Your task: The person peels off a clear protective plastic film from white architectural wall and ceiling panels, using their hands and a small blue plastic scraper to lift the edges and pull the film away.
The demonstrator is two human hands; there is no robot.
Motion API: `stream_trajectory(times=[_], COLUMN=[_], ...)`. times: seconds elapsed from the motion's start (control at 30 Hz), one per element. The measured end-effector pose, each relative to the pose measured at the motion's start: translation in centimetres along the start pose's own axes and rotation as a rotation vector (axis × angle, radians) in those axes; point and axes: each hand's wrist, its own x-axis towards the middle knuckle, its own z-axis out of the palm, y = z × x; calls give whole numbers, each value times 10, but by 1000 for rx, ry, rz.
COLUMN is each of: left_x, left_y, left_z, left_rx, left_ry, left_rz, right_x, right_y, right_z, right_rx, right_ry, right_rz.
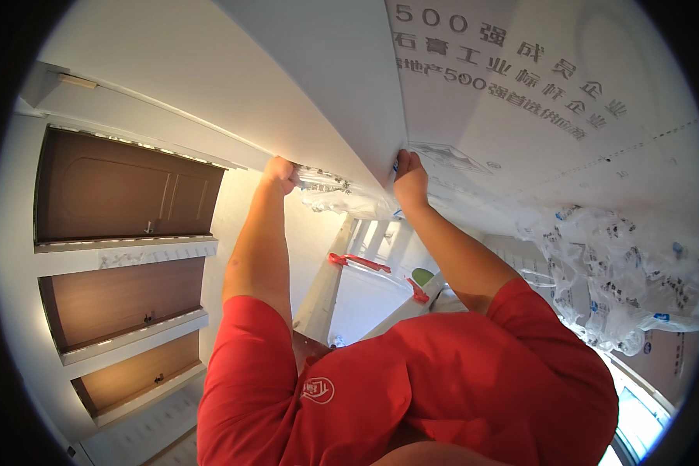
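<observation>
Both my arms reach up beneath a long white panel-like housing at the gypsum-board ceiling, which bears printed writing. My left hand is closed at the housing's left lower edge, around bunched clear plastic film. The film has dark and blue print and hangs in folds between my hands. Against the right edge, beside the ceiling board, my right hand is closed, with a bit of blue-printed film showing at its fingers. What the fingertips hold is partly hidden.
Crumpled plastic film hangs from the ceiling at right. Below my arms are pale rails with red strips tied on, possibly a ladder. Brown doors line the left wall. A bright window shows at lower right.
</observation>
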Motion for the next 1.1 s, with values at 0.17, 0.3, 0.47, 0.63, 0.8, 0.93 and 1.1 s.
stream_trajectory(times=[0.17,0.3,0.47,0.63,0.8,0.93,1.1], left_x=[33,23,19,25,27,37,17], left_y=[-26,-29,-32,-40,-48,-58,-65], left_z=[-17,-6,-11,-15,-18,-26,-17], left_rx=[287,302,595,707,844,961,1197], left_ry=[154,165,161,169,229,219,297], left_rz=[326,363,377,372,218,283,389], right_x=[-11,-10,-11,-15,-21,-28,-31], right_y=[-10,-4,21,49,56,63,95], right_z=[-8,-8,-2,2,-6,-9,-27], right_rx=[-121,-193,-194,-104,-145,-133,-280], right_ry=[-26,-44,-60,-35,-117,-96,-162], right_rz=[-49,-14,34,60,129,135,178])
